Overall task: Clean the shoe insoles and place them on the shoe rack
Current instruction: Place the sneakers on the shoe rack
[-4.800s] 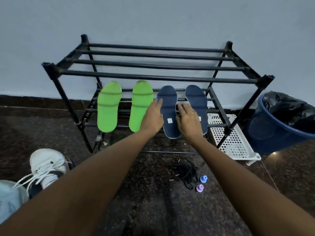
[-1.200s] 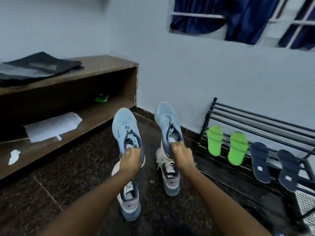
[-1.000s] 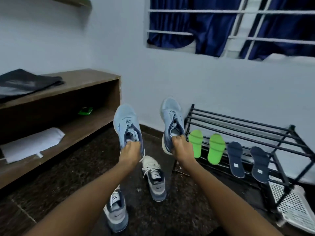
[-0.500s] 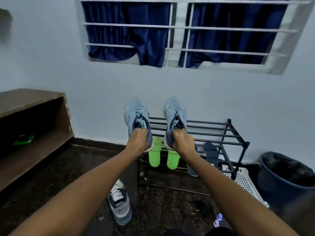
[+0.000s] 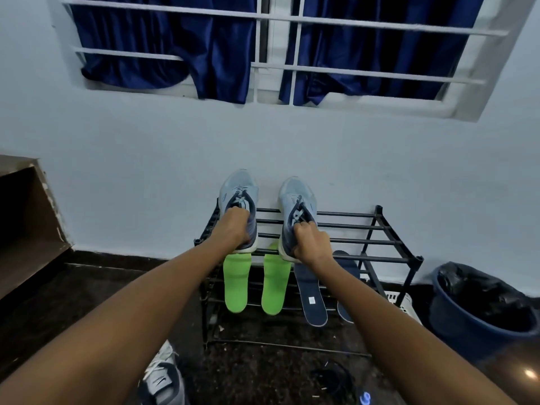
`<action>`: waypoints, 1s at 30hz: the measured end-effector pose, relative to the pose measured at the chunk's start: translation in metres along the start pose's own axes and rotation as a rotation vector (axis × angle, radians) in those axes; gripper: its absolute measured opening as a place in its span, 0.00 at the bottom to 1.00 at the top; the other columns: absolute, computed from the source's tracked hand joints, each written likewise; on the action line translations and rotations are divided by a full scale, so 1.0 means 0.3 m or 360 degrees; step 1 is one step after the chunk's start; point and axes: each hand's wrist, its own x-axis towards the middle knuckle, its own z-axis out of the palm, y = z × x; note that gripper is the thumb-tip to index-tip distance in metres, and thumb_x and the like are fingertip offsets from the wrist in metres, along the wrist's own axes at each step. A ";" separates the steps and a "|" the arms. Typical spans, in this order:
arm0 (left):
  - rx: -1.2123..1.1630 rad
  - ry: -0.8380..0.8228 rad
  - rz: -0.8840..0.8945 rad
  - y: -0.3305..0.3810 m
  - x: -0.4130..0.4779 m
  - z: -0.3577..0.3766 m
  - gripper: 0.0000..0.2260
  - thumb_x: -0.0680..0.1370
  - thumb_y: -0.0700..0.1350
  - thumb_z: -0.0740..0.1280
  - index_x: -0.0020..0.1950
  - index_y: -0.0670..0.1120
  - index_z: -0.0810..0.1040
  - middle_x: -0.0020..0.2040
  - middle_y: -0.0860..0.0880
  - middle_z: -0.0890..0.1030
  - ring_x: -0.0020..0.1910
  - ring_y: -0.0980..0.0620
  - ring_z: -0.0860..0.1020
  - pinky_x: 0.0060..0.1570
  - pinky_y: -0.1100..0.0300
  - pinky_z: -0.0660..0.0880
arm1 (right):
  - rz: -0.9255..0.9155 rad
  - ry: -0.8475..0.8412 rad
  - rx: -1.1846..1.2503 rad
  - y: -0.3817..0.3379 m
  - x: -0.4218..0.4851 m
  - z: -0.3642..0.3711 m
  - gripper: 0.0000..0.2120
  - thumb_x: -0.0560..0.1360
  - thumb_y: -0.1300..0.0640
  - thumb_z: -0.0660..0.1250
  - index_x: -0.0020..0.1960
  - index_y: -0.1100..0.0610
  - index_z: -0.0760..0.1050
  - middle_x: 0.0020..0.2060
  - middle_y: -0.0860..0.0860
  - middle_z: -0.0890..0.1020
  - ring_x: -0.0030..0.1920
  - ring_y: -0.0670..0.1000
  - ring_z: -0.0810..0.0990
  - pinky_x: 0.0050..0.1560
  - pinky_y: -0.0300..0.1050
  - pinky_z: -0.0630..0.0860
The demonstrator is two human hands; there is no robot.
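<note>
A black metal shoe rack (image 5: 380, 242) stands against the wall. On its lower shelf lean two green insoles (image 5: 236, 285) and two navy insoles (image 5: 309, 293); my right forearm partly hides the right navy one. My left hand (image 5: 233, 226) grips the left light-blue sneaker (image 5: 238, 190) at its collar. My right hand (image 5: 311, 241) grips the right light-blue sneaker (image 5: 296, 197) the same way. Both shoes sit heel-down at the left end of the rack's top bars, toes pointing up along the wall.
A blue bin with a black liner (image 5: 479, 308) stands right of the rack, a white plastic tray (image 5: 403, 302) beside it. A grey-white sneaker (image 5: 162, 378) and black laces (image 5: 333, 378) lie on the dark floor. A wooden shelf (image 5: 26, 217) is at left.
I turned from the wooden shelf toward the rack, carrying both blue sneakers. They have come down from in front of the rack onto the left end of its top bars.
</note>
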 end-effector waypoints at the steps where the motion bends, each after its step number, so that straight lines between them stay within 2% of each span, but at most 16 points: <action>1: 0.0007 -0.0008 -0.0008 -0.010 0.022 0.007 0.10 0.76 0.38 0.67 0.55 0.36 0.77 0.57 0.39 0.78 0.57 0.41 0.76 0.51 0.56 0.72 | -0.0005 -0.0005 -0.0002 -0.001 0.021 0.011 0.14 0.74 0.63 0.62 0.59 0.62 0.70 0.58 0.57 0.75 0.61 0.56 0.70 0.50 0.49 0.71; 7: 0.0042 -0.0081 -0.0039 -0.057 0.070 0.047 0.11 0.75 0.39 0.67 0.56 0.36 0.77 0.58 0.39 0.78 0.58 0.41 0.75 0.52 0.57 0.70 | -0.0045 0.0003 -0.0010 -0.036 0.095 0.045 0.12 0.74 0.62 0.62 0.58 0.61 0.71 0.56 0.56 0.76 0.60 0.55 0.71 0.48 0.47 0.71; 12: 0.0072 -0.0130 -0.0052 -0.071 0.095 0.049 0.18 0.77 0.42 0.66 0.65 0.36 0.73 0.65 0.40 0.74 0.64 0.42 0.72 0.59 0.59 0.67 | -0.0029 -0.0015 -0.0040 -0.047 0.131 0.055 0.14 0.75 0.62 0.62 0.59 0.61 0.69 0.58 0.57 0.74 0.61 0.56 0.70 0.52 0.48 0.70; 22: 0.0171 -0.0155 0.0024 -0.086 0.145 0.057 0.12 0.75 0.40 0.68 0.58 0.39 0.77 0.59 0.41 0.78 0.59 0.44 0.75 0.52 0.60 0.69 | 0.0014 0.0020 -0.0092 -0.052 0.187 0.100 0.17 0.76 0.64 0.62 0.64 0.62 0.66 0.62 0.57 0.71 0.64 0.55 0.67 0.54 0.48 0.71; 24: 0.0171 -0.0138 0.0040 -0.087 0.156 0.055 0.13 0.76 0.38 0.67 0.59 0.37 0.76 0.60 0.40 0.78 0.60 0.44 0.75 0.52 0.62 0.68 | 0.0009 0.0029 -0.0093 -0.053 0.190 0.105 0.18 0.75 0.64 0.62 0.64 0.62 0.65 0.62 0.57 0.70 0.65 0.56 0.67 0.55 0.48 0.71; 28: 0.0145 -0.0116 0.0057 -0.073 0.160 0.048 0.18 0.78 0.40 0.64 0.67 0.36 0.69 0.68 0.41 0.72 0.67 0.45 0.70 0.58 0.63 0.61 | -0.0020 0.0075 -0.0102 -0.046 0.183 0.109 0.18 0.76 0.65 0.61 0.64 0.62 0.64 0.62 0.58 0.69 0.64 0.55 0.67 0.55 0.47 0.71; 30: 0.0200 -0.0094 0.0082 -0.086 0.157 0.067 0.16 0.78 0.38 0.63 0.65 0.37 0.70 0.66 0.41 0.72 0.65 0.45 0.71 0.57 0.61 0.65 | -0.0031 0.0097 -0.0074 -0.044 0.173 0.118 0.17 0.76 0.66 0.60 0.64 0.62 0.64 0.63 0.57 0.68 0.65 0.56 0.67 0.55 0.47 0.71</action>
